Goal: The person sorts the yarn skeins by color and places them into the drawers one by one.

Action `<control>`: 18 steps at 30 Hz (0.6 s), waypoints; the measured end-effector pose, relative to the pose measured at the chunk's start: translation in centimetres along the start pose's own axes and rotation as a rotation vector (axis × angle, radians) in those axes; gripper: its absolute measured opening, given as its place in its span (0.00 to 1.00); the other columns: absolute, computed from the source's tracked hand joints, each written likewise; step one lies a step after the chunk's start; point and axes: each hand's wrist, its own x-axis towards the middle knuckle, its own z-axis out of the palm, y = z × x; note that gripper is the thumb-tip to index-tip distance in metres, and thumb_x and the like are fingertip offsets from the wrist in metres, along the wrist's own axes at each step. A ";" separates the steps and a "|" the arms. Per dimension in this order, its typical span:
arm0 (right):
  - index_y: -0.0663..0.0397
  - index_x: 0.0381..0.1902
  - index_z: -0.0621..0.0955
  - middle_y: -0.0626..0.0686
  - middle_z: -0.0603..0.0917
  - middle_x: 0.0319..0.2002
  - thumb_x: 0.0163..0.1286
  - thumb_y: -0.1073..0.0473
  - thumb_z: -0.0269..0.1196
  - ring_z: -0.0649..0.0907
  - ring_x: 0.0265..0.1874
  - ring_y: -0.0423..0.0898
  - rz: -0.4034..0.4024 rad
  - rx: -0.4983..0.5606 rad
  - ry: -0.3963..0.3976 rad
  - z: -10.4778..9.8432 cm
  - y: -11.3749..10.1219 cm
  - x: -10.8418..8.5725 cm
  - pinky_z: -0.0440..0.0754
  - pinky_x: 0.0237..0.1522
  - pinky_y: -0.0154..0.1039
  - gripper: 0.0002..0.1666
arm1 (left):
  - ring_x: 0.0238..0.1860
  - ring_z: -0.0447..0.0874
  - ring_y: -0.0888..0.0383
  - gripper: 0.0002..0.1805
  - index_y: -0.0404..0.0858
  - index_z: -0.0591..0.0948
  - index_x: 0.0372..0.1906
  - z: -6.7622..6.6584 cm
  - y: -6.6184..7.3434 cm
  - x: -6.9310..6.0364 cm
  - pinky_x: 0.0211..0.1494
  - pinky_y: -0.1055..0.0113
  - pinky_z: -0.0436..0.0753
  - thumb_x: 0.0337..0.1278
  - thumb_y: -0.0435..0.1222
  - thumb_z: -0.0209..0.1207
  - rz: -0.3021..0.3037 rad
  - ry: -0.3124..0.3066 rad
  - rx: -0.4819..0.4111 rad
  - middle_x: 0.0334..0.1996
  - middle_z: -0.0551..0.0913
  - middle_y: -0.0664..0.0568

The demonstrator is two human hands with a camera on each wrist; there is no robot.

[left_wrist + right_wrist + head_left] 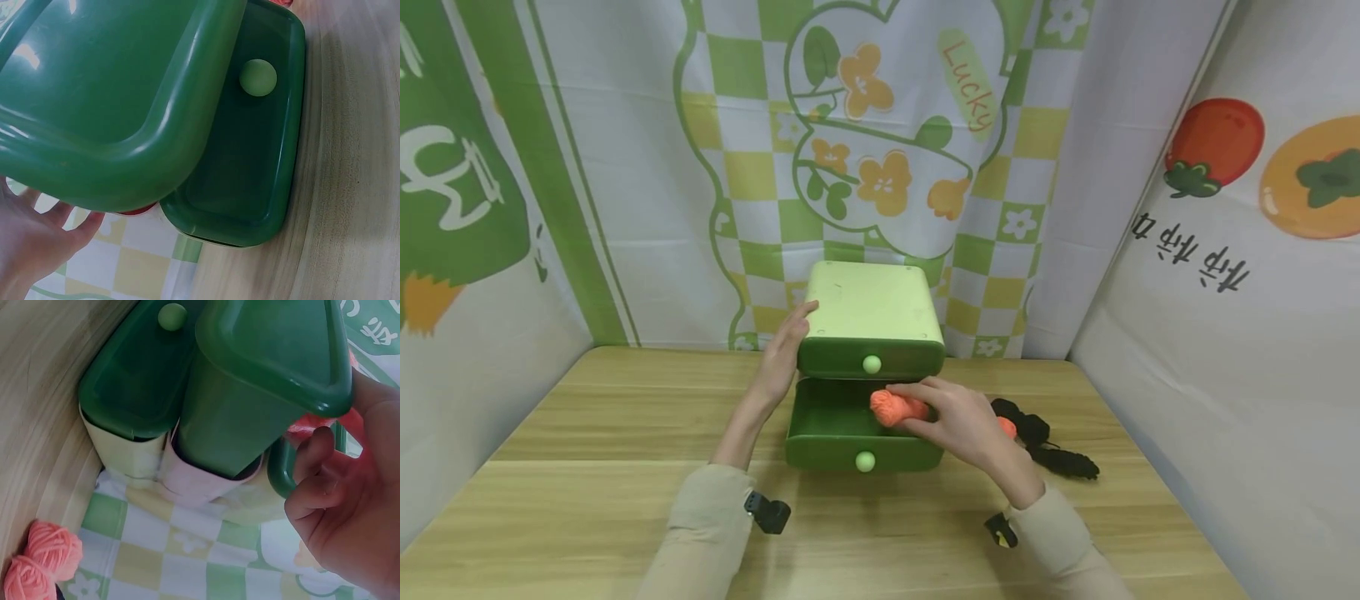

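A small chest of drawers (872,300) with a pale green top stands on the table. Its middle drawer (827,450) is pulled out; the drawers above and below (250,162) it are closed. My right hand (962,417) pinches an orange skein of yarn (895,408) between thumb and fingers, over the right part of the pulled-out drawer. In the right wrist view, that skein is mostly hidden behind the drawer and fingers. My left hand (781,358) touches the chest's left side, its fingers fairly straight.
Black skeins of yarn (1063,462) lie on the table to the right of the chest. Beside them is another orange skein (53,550), partly hidden by my right hand in the head view. A patterned curtain (745,192) hangs behind the chest.
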 end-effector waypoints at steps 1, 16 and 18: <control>0.29 0.59 0.82 0.38 0.82 0.34 0.60 0.46 0.73 0.70 0.22 0.35 0.004 0.000 -0.007 0.1 0.0 0.1 0.62 0.22 0.28 0.27 | 0.81 0.38 0.45 0.29 0.43 0.56 0.78 0.0 0.0 0.0 0.79 0.38 0.42 0.80 0.47 0.34 0.000 -0.001 0.001 0.81 0.46 0.47; 0.30 0.61 0.81 0.43 0.86 0.51 0.60 0.42 0.71 0.85 0.45 0.45 0.110 0.094 -0.100 0.9 -0.2 1.0 0.81 0.37 0.41 0.30 | 0.80 0.39 0.44 0.29 0.44 0.56 0.78 0.0 0.2 -0.1 0.79 0.37 0.43 0.80 0.47 0.34 -0.011 0.004 -0.001 0.81 0.46 0.47; 0.32 0.61 0.81 0.43 0.86 0.53 0.63 0.44 0.70 0.85 0.48 0.46 0.114 0.114 -0.107 0.9 -0.2 1.0 0.82 0.41 0.44 0.27 | 0.80 0.39 0.44 0.29 0.44 0.56 0.78 0.1 0.2 -0.1 0.79 0.37 0.42 0.80 0.47 0.34 -0.009 0.006 -0.005 0.81 0.46 0.47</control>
